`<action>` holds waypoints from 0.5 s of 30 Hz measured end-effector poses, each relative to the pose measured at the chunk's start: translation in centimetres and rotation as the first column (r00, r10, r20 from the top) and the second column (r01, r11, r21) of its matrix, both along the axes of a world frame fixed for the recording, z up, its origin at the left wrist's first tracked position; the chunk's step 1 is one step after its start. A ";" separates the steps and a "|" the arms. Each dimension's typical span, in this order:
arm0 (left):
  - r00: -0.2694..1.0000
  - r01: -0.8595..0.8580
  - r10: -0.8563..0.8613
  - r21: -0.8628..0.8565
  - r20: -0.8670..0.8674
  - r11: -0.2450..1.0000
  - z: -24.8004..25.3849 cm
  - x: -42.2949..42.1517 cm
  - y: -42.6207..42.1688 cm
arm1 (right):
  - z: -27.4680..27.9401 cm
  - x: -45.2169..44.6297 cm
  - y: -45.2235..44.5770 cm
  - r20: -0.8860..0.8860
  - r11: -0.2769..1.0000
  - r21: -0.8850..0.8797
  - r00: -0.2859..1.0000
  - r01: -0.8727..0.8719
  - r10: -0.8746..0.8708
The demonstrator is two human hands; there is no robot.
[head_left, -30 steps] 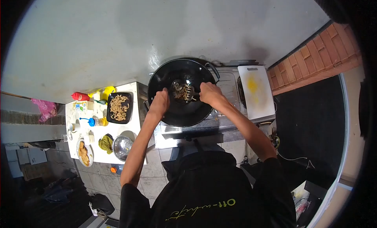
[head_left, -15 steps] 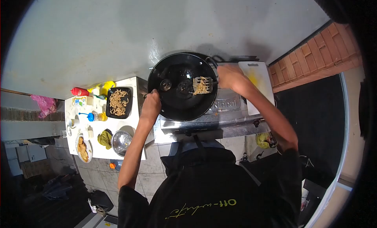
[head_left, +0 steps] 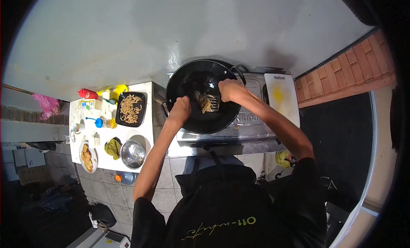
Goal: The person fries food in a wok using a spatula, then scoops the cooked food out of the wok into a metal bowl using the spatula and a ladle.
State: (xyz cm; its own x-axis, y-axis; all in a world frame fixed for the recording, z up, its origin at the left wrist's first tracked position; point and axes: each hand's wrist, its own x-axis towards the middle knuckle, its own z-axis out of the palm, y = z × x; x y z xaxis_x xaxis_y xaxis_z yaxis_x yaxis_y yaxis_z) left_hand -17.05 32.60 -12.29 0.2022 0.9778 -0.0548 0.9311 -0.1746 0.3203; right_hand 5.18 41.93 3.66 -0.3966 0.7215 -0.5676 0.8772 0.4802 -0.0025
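Observation:
A black wok stands on the stove. My right hand is closed on a slotted spatula, whose blade sits low inside the wok. A small heap of thin, light-brown fried strips lies at the blade's left edge. Over the wok's left part, my left hand is closed round a spoon, its bowl dim and hard to make out near the spatula. Dark, shiny liquid covers part of the wok's bottom.
Left of the stove, a white table bears a black tray of fried strips, a steel bowl, a plate of fried food, a green cloth and a red bottle. Rightward lies a white cutting board.
My left hand has moved right, from the wok's left rim to over its inside. The spatula with the strips has shifted left and slightly down, towards the spoon.

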 end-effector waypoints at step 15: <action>0.908 -0.183 0.135 0.085 0.396 0.979 15.6 -0.8 -2.6 | -3.4 8.4 -4.6 -0.633 0.938 -0.120 0.703 0.324 -0.324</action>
